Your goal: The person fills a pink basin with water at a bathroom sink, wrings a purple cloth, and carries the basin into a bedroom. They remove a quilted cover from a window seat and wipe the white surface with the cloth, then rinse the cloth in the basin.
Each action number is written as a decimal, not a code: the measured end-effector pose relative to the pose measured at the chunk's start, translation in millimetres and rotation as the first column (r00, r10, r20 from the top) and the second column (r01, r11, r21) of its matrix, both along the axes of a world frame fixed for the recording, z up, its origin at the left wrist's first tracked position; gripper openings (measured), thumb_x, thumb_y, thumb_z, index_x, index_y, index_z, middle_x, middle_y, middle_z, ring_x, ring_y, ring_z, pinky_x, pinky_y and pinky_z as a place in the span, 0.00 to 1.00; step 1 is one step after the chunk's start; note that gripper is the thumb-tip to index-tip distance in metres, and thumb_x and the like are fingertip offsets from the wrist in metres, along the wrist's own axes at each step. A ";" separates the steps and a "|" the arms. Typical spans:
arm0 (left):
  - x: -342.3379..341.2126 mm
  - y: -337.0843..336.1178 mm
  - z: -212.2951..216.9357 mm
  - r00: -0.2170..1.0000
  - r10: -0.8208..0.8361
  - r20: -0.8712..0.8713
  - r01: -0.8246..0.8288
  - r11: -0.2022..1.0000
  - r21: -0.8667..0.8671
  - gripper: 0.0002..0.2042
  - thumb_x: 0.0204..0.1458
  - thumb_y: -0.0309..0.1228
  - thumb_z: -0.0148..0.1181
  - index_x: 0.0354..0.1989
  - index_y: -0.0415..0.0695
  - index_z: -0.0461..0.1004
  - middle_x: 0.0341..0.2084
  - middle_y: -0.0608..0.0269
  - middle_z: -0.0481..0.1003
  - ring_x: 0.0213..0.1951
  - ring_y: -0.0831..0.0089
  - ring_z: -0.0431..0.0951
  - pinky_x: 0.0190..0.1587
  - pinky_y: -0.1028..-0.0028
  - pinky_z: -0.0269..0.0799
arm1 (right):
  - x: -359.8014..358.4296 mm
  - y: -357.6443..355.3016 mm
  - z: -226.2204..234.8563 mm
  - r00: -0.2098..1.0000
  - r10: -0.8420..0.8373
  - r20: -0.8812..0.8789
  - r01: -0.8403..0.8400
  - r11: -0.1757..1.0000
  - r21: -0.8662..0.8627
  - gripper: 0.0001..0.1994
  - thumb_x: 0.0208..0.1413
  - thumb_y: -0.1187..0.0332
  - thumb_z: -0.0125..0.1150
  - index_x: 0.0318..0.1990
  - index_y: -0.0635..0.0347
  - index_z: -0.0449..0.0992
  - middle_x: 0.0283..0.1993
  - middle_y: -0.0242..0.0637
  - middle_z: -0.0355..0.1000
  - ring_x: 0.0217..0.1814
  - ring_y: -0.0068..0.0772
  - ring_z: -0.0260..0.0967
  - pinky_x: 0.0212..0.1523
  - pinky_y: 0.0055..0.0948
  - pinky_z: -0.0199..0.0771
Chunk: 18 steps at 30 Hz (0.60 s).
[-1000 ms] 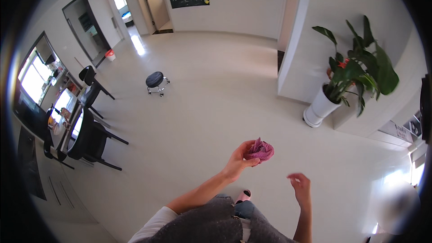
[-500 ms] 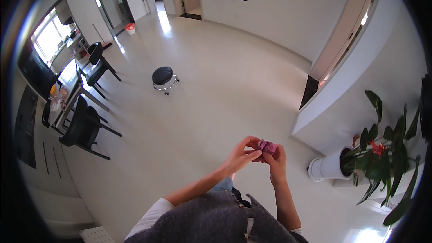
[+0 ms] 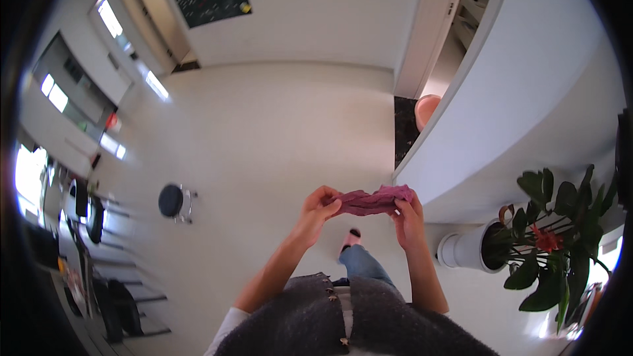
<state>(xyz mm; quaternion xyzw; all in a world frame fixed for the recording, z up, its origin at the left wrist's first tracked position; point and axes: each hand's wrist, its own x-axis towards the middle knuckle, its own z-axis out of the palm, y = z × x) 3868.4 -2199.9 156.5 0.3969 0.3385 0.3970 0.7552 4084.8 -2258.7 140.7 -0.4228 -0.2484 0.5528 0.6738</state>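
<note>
Above floor (image 3: pixel 264 125): magenta cloth (image 3: pixel 370 202), pinched near either end by left hand (image 3: pixel 316 214) and right hand (image 3: pixel 409 222); best tensioned evenly.

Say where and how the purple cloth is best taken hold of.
Probably by its two ends, one hand from each side: the purple cloth is gathered into a long sideways strip, its ends already pinched by the left hand and right hand.

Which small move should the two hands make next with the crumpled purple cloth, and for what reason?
Probably unfold the crumpled purple cloth gently between the hands: the left hand and the right hand pinch it at opposite sides, while its middle looks bunched in folds.
</note>
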 end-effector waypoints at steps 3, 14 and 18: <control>32.3 80.8 11.2 0.999 0.035 0.017 -0.034 0.999 -0.007 0.04 0.56 0.24 0.51 0.39 0.41 0.67 0.37 0.63 0.72 0.43 0.74 0.73 0.54 0.68 0.67 | 32.6 96.2 21.0 0.995 0.068 -0.079 -0.070 0.997 -0.023 0.13 0.57 0.73 0.46 0.50 0.57 0.65 0.47 0.36 0.69 0.48 0.31 0.69 0.48 0.35 0.71; 117.1 348.2 -31.2 0.996 -0.033 0.084 0.036 0.999 -0.035 0.05 0.54 0.21 0.51 0.38 0.39 0.69 0.36 0.62 0.74 0.41 0.73 0.74 0.50 0.71 0.68 | 119.7 394.5 -1.6 0.960 -0.043 -0.277 0.038 0.999 -0.025 0.17 0.56 0.72 0.44 0.53 0.56 0.64 0.47 0.34 0.67 0.52 0.30 0.64 0.52 0.38 0.66; 182.9 486.0 -36.0 0.988 -0.141 -0.066 0.140 0.990 -0.021 0.05 0.52 0.22 0.55 0.37 0.40 0.71 0.34 0.65 0.74 0.39 0.77 0.73 0.48 0.75 0.68 | 182.7 496.4 -3.5 0.924 -0.122 -0.362 0.125 0.992 -0.016 0.17 0.53 0.74 0.42 0.51 0.59 0.63 0.45 0.39 0.68 0.51 0.36 0.66 0.52 0.41 0.67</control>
